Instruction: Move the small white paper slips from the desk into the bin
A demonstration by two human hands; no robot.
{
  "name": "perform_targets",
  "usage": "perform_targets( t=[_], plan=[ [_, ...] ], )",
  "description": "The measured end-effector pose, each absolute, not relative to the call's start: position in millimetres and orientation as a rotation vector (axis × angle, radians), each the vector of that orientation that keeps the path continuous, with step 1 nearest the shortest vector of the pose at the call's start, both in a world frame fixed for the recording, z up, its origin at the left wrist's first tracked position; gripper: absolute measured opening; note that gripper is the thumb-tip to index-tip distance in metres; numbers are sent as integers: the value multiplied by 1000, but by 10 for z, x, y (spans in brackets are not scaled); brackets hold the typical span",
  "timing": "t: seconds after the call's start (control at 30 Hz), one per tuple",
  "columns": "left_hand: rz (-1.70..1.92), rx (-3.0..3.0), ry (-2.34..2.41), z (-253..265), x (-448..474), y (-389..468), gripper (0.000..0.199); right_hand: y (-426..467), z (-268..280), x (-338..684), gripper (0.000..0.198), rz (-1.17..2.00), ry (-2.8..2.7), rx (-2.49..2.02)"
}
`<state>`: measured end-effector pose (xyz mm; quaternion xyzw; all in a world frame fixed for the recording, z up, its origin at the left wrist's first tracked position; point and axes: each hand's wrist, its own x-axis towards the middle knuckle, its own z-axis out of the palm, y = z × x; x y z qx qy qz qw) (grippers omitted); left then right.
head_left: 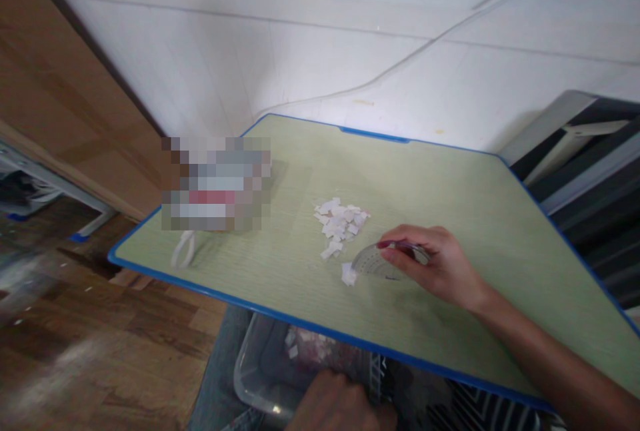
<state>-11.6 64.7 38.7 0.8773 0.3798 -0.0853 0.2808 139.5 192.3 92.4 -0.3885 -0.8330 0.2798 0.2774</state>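
Note:
Over the table, my right hand (437, 261) is closed on a clear half-round protractor (373, 263), pinching its curved edge between thumb and fingers. The protractor's straight edge faces down at the tabletop, and its left end touches a few white paper scraps (349, 274). Just beyond lies a loose pile of small cut paper pieces (341, 219). Below the table's front edge, my left hand (340, 404) is curled at the near rim of a clear plastic tub (245, 368); its fingertips are hidden. Paper scraps (313, 346) lie inside the tub.
The light green table (430, 184) has a blue edge and stands against a white wall. A blurred-out object (215, 184) with a white loop (183, 249) is at its left. Cardboard (75, 84) leans at the left; dark folded furniture (595, 171) stands at the right.

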Motion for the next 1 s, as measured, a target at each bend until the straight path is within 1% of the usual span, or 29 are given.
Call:
perform_targets(
  t=[0.13,0.23,0.43,0.7,0.8,0.9,1.0],
  plan=[
    [-197,2364,1022,367,-125,631,16,1948,906,1396,18,853,-2289,-1066],
    [-158,2366,1038,389,-140,623,13,2004,972,1460,16,983,-2339,-1081],
    [-330,2281,973,496,-136,685,11,2058,1178,1691,10,1380,-2524,-1025],
    [-335,2245,985,477,-143,665,14,2016,1194,1735,10,1776,-2604,-909],
    [-360,2257,985,496,-145,662,15,1992,1214,1735,11,1794,-2652,-852],
    [-348,2286,996,525,-137,676,17,2000,1225,1752,9,1743,-2624,-823],
    [-355,2277,970,493,-132,685,16,2037,1177,1745,10,1532,-2457,-891]
  ],
)
